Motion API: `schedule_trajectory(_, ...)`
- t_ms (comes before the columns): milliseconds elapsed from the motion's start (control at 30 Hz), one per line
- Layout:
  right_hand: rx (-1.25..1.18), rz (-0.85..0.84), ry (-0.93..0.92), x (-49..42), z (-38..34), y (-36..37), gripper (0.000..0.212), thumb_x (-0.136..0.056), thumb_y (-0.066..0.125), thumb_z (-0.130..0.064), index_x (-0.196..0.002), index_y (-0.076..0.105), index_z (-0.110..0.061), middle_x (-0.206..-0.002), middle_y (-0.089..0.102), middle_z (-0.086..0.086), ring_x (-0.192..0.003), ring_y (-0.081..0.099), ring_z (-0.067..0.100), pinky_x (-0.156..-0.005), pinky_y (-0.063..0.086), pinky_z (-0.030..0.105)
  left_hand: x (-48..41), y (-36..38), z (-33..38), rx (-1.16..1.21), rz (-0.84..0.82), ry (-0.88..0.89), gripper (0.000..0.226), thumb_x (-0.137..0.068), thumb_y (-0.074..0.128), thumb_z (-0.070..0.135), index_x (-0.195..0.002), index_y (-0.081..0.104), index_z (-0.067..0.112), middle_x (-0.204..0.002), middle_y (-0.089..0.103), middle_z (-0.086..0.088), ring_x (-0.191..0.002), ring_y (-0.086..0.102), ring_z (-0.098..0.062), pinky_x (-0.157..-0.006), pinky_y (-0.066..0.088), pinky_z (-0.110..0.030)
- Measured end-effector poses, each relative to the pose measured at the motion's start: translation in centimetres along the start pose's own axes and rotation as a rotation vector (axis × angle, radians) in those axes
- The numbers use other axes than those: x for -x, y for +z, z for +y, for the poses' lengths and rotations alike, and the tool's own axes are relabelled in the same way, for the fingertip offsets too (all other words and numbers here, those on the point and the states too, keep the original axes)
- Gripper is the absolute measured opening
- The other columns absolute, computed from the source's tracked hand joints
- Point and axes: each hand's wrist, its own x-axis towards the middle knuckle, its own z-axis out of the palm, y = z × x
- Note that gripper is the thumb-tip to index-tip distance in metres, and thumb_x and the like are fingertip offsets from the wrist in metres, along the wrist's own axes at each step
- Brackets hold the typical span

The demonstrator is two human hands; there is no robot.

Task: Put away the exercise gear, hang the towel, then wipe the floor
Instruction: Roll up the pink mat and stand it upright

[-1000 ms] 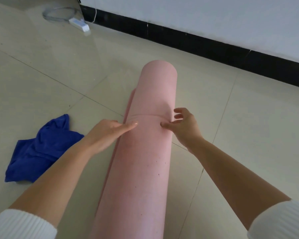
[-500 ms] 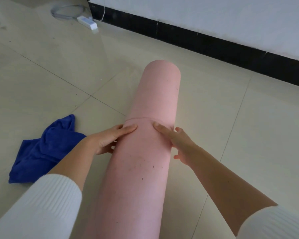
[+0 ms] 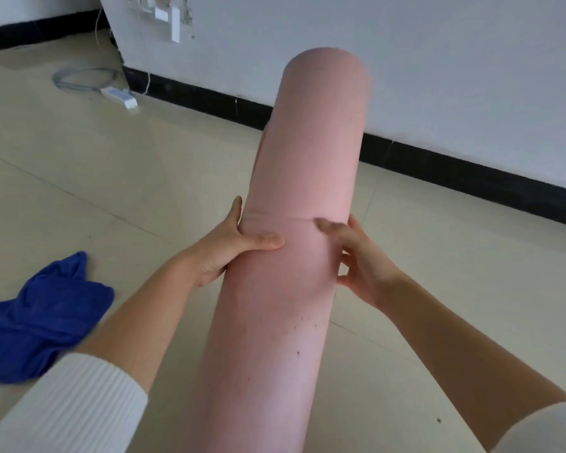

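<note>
A rolled pink exercise mat [image 3: 307,178] fills the middle of the view, its far end raised toward the white wall. My left hand [image 3: 232,243] grips the roll from its left side, thumb across the front. My right hand [image 3: 356,256] clasps the right side at the same height, just below a faint seam line. A crumpled blue towel [image 3: 43,318] lies on the beige tiled floor at the lower left, apart from the mat and both hands.
A black skirting board [image 3: 438,165] runs along the white wall behind the mat. A white power strip [image 3: 120,96] with a coiled grey cable [image 3: 79,78] lies on the floor at the back left, below wall sockets [image 3: 164,14].
Both hands went from resting flat on top of the roll to gripping its sides. The mat's far end has lifted off the floor and the view has risen.
</note>
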Motion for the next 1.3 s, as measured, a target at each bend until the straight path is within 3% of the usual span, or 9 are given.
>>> schedule_trajectory(167, 0.010, 0.190, -0.228, 6.5, -8.3, -7.5, 0.079, -0.068, 0.062, -0.075, -0.136, 0.037, -0.044, -0.125, 0.059, -0.020, -0.112, 0.058, 0.007, -0.101, 0.045, 0.041, 0.1, 11.0, 7.8, -0.161, -0.009, 0.166, 0.139, -0.049, 0.089, 0.043, -0.145, -0.011, 0.044, -0.137, 0.047, 0.012, -0.117, 0.054, -0.009, -0.103, 0.041, -0.032)
schedule_trajectory(267, -0.019, 0.226, -0.334, 11.3, -10.8, -12.8, 0.074, -0.073, 0.067, -0.064, -0.135, 0.038, -0.037, -0.122, 0.063, -0.016, -0.106, 0.064, 0.004, -0.096, 0.049, 0.035, 0.4, 17.9, 10.7, -0.165, -0.027, 0.205, 0.132, -0.058, 0.085, 0.044, -0.144, -0.014, 0.045, -0.138, 0.044, 0.007, -0.118, 0.052, -0.014, -0.101, 0.039, -0.032)
schedule_trajectory(400, -0.029, 0.265, -0.374, 17.3, -12.4, -19.8, 0.069, -0.070, 0.076, -0.040, -0.130, 0.048, -0.022, -0.115, 0.069, -0.006, -0.094, 0.069, 0.006, -0.069, 0.056, 0.024, 0.7, 26.5, 12.9, -0.156, -0.130, 0.242, 0.132, -0.065, 0.084, 0.016, -0.143, -0.019, 0.043, -0.122, 0.047, 0.011, -0.105, 0.051, 0.002, -0.075, 0.041, -0.013)
schedule_trajectory(600, 0.009, 0.339, -0.378, 24.8, -10.5, -29.3, 0.069, -0.058, 0.063, -0.017, -0.125, 0.051, -0.018, -0.119, 0.063, -0.004, -0.110, 0.056, 0.015, -0.084, 0.044, 0.033, 0.8, 37.7, 11.4, -0.277, -0.232, 0.271, 0.152, -0.041, 0.092, 0.015, -0.129, -0.023, 0.060, -0.136, 0.031, 0.010, -0.126, 0.040, -0.014, -0.102, 0.042, -0.035)
schedule_trajectory(667, -0.008, 0.378, -0.389, 26.9, -9.3, -31.5, 0.057, -0.055, 0.051, -0.016, -0.111, 0.054, -0.008, -0.105, 0.060, -0.001, -0.101, 0.051, 0.018, -0.088, 0.038, 0.037, 1.0, 40.4, 10.7, -0.336, -0.263, 0.246, 0.155, -0.038, 0.093, 0.022, -0.129, -0.026, 0.061, -0.138, 0.024, 0.008, -0.131, 0.035, -0.019, -0.107, 0.039, -0.041)
schedule_trajectory(800, -0.141, 0.492, -0.486, 30.0, -10.3, -33.7, 0.024, -0.073, 0.036, -0.015, -0.058, 0.054, -0.023, -0.061, 0.051, -0.010, -0.070, 0.042, 0.011, -0.067, 0.031, 0.030, 0.7, 43.1, 11.4, -0.433, -0.304, 0.167, 0.160, -0.034, 0.092, 0.037, -0.124, -0.038, 0.059, -0.140, 0.029, -0.001, -0.127, 0.042, -0.022, -0.108, 0.037, -0.047)
schedule_trajectory(1000, -0.185, 0.560, -0.641, 31.9, -15.7, -34.3, 0.048, -0.087, 0.023, -0.016, -0.050, 0.052, -0.030, -0.051, 0.043, -0.014, -0.049, 0.037, 0.003, -0.056, 0.023, 0.026, 2.4, 44.3, 16.2, -0.437, -0.452, 0.056, 0.100, -0.078, 0.074, 0.018, -0.140, 0.001, 0.045, -0.115, 0.046, 0.013, -0.108, 0.049, -0.011, -0.094, 0.038, -0.036)
schedule_trajectory(1133, -0.166, 0.642, -0.554, 33.5, -18.3, -33.7, 0.038, -0.084, 0.036, -0.043, -0.074, 0.048, -0.009, -0.067, 0.042, -0.007, -0.068, 0.037, 0.010, -0.067, 0.024, 0.030, 4.5, 45.1, 19.9, -0.322, -0.355, 0.054, 0.037, -0.077, 0.063, 0.001, -0.108, 0.052, 0.018, -0.098, 0.061, 0.004, -0.095, 0.059, -0.013, -0.070, 0.045, -0.016)
schedule_trajectory(1300, -0.185, 0.628, -0.394, 36.0, -23.4, -32.7, 0.059, -0.085, 0.043, -0.065, -0.119, 0.064, -0.021, -0.116, 0.068, 0.000, -0.109, 0.062, 0.015, -0.099, 0.043, 0.036, 7.9, 46.1, 25.5, -0.287, -0.174, 0.136, 0.065, -0.050, 0.063, 0.007, -0.109, 0.052, 0.030, -0.105, 0.058, -0.001, -0.098, 0.058, -0.019, -0.071, 0.051, -0.029)
